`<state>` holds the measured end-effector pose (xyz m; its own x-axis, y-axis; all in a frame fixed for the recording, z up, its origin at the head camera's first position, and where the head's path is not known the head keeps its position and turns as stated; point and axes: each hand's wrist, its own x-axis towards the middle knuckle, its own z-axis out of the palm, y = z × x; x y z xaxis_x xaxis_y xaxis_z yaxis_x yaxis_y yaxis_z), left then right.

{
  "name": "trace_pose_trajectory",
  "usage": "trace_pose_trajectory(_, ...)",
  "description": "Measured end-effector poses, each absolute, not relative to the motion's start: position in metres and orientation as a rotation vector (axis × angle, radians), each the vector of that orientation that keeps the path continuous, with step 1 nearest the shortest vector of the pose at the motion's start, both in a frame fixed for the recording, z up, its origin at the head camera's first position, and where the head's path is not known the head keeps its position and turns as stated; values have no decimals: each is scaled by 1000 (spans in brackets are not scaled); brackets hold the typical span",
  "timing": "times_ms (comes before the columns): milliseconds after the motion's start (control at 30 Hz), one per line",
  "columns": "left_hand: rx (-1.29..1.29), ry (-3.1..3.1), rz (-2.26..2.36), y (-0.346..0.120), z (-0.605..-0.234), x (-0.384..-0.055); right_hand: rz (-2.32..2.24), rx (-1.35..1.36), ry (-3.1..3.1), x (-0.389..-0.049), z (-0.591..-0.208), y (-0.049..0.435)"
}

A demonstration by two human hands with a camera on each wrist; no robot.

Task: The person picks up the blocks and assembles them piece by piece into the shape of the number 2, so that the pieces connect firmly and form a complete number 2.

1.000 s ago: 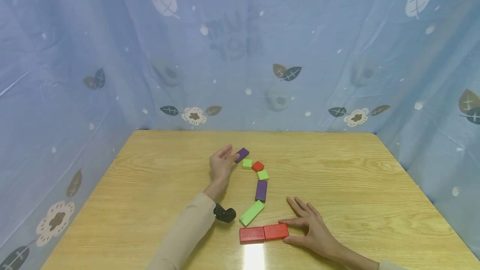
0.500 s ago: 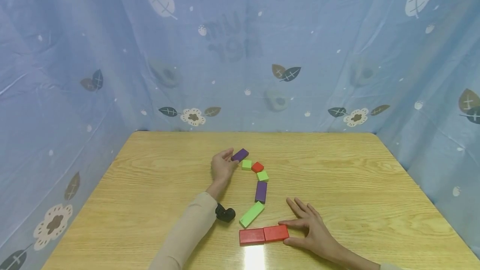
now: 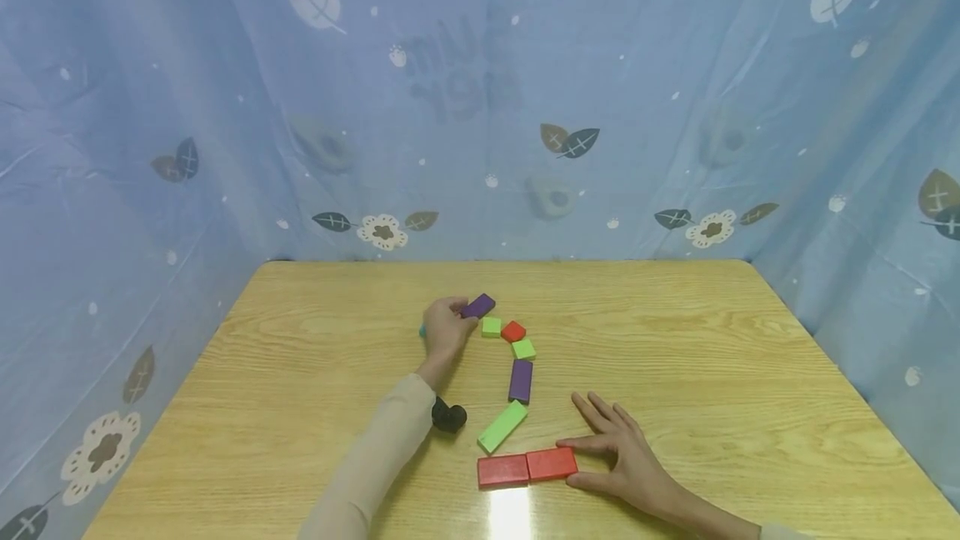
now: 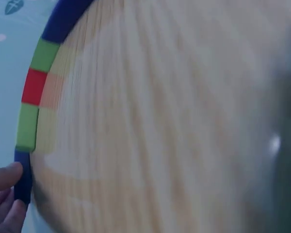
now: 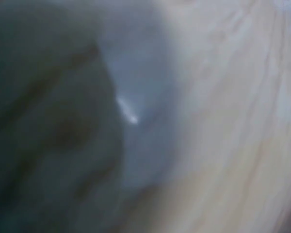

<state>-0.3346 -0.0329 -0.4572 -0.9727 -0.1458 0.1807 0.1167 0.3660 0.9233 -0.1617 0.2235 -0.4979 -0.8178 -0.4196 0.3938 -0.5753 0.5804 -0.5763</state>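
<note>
My left hand (image 3: 446, 330) is at the far end of a curved row of blocks, its thumb and fingers pinching a purple block (image 3: 478, 307). In the left wrist view the thumb (image 4: 8, 176) lies against that block (image 4: 23, 180), which looks dark blue there and adjoins a green one (image 4: 27, 127). A small teal bit (image 3: 422, 330) shows at the hand's left edge, the rest hidden. My right hand (image 3: 628, 465) holds the right end of a red block (image 3: 552, 464) between thumb and index finger, other fingers spread. The right wrist view is too blurred to show the hand.
Between the hands the row runs through a green cube (image 3: 491, 327), a red piece (image 3: 513, 331), another green piece (image 3: 523, 349), a purple block (image 3: 521, 381) and a long green block (image 3: 502, 426). A second red block (image 3: 503, 471) abuts the held one. Wooden table (image 3: 675, 340), blue curtain (image 3: 487, 107) behind.
The left hand's fingers have drawn in beside the far purple block, which has shifted slightly left. A teal bit now shows by that hand. The right hand stays put.
</note>
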Motion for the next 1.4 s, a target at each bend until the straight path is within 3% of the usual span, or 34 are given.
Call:
trace_pose_trajectory(533, -375, -2405, -1547, -74, -446, -334, 1066, 842, -2597, -163, -497, 224)
trace_pose_trajectory(1400, -315, -2484, -1556, -94, -458, -276, 1137, 805, -2579, -158, -495, 222)
